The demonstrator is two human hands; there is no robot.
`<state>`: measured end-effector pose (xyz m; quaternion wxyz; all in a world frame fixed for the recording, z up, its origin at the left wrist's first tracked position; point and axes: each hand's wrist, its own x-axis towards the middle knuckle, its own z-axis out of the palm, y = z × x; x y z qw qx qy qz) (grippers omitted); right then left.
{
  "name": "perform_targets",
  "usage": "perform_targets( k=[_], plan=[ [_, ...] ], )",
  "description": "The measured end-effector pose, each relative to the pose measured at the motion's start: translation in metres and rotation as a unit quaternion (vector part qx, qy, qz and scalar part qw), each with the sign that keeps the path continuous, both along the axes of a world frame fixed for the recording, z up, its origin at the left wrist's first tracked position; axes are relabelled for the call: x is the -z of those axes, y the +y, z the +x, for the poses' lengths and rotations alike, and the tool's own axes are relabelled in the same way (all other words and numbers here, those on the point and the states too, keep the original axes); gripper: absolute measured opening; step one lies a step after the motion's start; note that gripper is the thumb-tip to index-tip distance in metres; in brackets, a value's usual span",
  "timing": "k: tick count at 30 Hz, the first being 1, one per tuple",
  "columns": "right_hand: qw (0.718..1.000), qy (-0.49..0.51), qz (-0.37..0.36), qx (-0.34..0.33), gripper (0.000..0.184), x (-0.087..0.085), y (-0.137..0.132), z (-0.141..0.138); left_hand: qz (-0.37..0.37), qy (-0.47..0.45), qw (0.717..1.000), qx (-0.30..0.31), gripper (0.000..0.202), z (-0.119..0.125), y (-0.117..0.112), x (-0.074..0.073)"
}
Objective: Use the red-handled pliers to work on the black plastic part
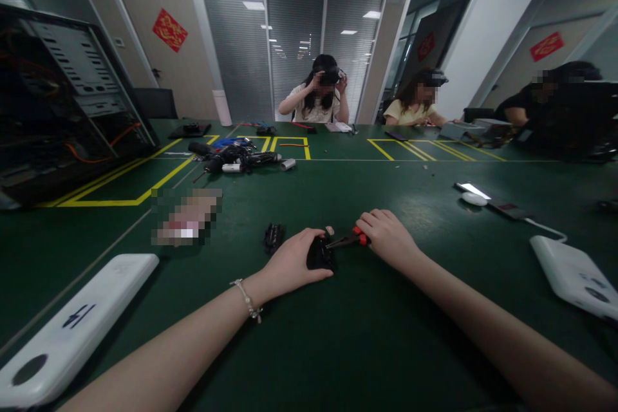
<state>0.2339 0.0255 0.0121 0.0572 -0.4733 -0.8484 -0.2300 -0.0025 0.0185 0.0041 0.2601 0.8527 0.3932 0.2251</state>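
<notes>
My left hand is closed around a small black plastic part, its thumb at the near edge and its fingers at the far edge, steadying it on the green table. My right hand grips the red handles of needle-nose pliers, whose dark jaws point left and reach the black part. Whether the jaws pinch anything is too small to tell. A small pale piece lies just beyond the part. Another black part rests to the left of my left hand.
White power banks lie at the left and right. A blurred-out phone-like object sits left, beyond it a heap of cables and tools. An open computer case stands far left. Several people sit across the table.
</notes>
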Motion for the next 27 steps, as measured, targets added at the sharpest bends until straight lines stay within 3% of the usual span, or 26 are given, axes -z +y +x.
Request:
perform_targets(
  k=[9, 27],
  plan=[
    [1.0, 0.008, 0.021, -0.01, 0.024, 0.002, 0.0011, 0.0, 0.019, -0.006, 1.0, 0.005, 0.062, 0.0016, 0.0, 0.0],
    [0.999, 0.039, -0.01, -0.007, 0.031, 0.0037, 0.0009, 0.0005, 0.004, -0.001, 1.0, -0.002, 0.064, 0.0011, -0.0004, -0.0005]
  ],
)
